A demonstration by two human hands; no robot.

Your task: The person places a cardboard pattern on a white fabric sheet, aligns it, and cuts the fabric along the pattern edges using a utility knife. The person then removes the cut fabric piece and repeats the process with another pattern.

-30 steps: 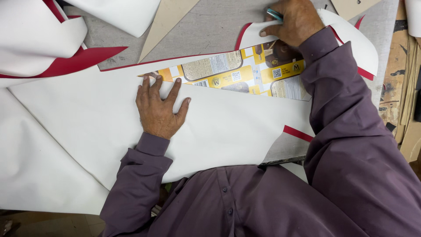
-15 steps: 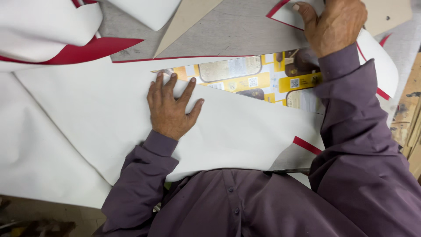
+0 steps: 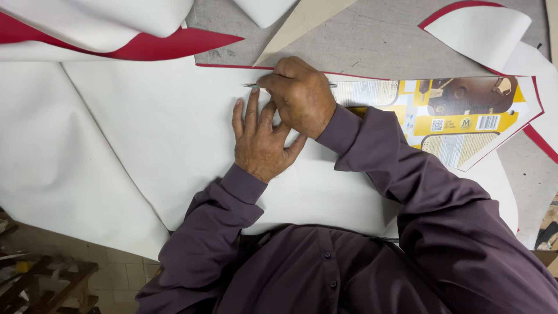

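Both hands are seen at the centre: the left hand (image 3: 260,142) is pressed flat, fingers spread, on the large white sheet of soft leather-like material with a red underside (image 3: 145,145); the right hand (image 3: 299,93), at 1 o'clock of it, is clenched around a thin metal-tipped marking tool (image 3: 253,86). Limp and light, the sheet is judged best pinned by a palm. A stiff printed yellow-brown cardboard pattern (image 3: 459,119) lies at 3 o'clock

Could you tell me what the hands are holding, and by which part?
The right hand grips a pen by its middle; the left hand lies flat on the white sheet.
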